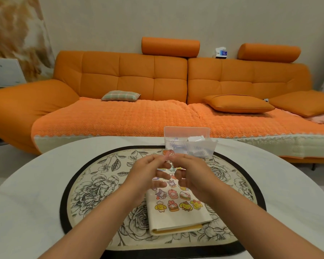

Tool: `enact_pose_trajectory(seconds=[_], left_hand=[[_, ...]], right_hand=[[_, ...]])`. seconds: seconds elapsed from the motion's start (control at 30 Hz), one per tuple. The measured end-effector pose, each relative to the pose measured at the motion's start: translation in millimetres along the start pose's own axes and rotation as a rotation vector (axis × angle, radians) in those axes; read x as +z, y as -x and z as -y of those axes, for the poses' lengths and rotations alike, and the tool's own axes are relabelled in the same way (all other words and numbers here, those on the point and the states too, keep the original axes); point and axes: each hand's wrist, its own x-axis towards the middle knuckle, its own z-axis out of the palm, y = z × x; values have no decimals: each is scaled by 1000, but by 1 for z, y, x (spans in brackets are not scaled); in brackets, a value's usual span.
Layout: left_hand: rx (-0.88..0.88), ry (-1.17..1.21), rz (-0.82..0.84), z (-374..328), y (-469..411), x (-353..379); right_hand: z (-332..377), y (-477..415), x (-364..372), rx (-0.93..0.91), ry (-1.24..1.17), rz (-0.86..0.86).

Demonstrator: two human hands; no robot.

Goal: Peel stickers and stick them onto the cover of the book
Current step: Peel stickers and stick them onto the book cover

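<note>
A cream book [178, 219] with a yellow spine lies closed on the floral mat, its cover carrying several cartoon stickers [174, 200]. Above its far end my left hand [148, 174] and my right hand [193, 174] are raised close together. Between their fingertips they pinch a small pink and orange sticker [169, 155]. A clear backing piece seems to hang below it, but blur keeps me from being sure. The hands hide the far part of the cover.
The oval floral mat [94, 186] with a black rim lies on a round white table [26, 184]. An open clear plastic box [190, 143] with white items stands at the mat's far edge. An orange sofa [157, 81] with cushions fills the background.
</note>
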Motion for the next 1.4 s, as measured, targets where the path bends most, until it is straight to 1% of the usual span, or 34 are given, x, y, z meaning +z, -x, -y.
enact_pose_trajectory(seconds=[0.07, 0.13, 0.2, 0.27, 0.33, 0.4, 0.47, 0.53, 0.63, 0.77, 0.87, 0.93, 1.07, 1.13, 1.2, 1.27, 1.3, 1.37, 1.4], left_hand=[[31, -45, -16, -1, 4, 2], [56, -116, -59, -1, 6, 2], [107, -258, -103, -2, 7, -1], [183, -484, -127, 0, 9, -4], [221, -625, -128, 1, 13, -7], [237, -712, -103, 2, 17, -10], [263, -814, -65, 2, 21, -11], [283, -854, -43, 1, 26, -12], [304, -931, -57, 0, 33, -14], [268, -960, -56, 1, 38, -19], [227, -1002, -28, 1, 42, -20], [134, -950, -6, -1, 45, -19], [-132, -737, 2, -5, 46, -18], [-156, -744, -8, -3, 45, -21], [-53, -850, -64, 5, 41, -28], [103, -985, -138, 14, 38, -34], [182, -1029, -141, 19, 36, -37], [315, -1081, -57, 28, 32, -40], [352, -1102, 6, 31, 32, -42]], right_hand=[[-2, 2, 0, 45, -29, 60], [-1, 5, 1, 43, 20, 52], [2, 9, 1, -13, 194, -37], [4, 11, -2, -119, 402, -134], [3, 12, -5, -202, 537, -177], [4, 14, -8, -252, 590, -160], [5, 16, -8, -297, 635, -98], [6, 20, -6, -327, 716, -50], [4, 23, -5, -345, 799, -59], [5, 27, -3, -337, 833, -46], [6, 33, -2, -284, 801, 13], [4, 36, -2, -223, 766, 23], [-9, 41, 2, -60, 663, 1], [-14, 44, 4, -10, 624, 9], [-16, 47, 3, 15, 605, 21], [-17, 49, 0, 46, 630, 60], [-18, 50, -2, 68, 659, 85], [-21, 53, -3, 111, 715, 135], [-23, 54, -3, 119, 732, 157]])
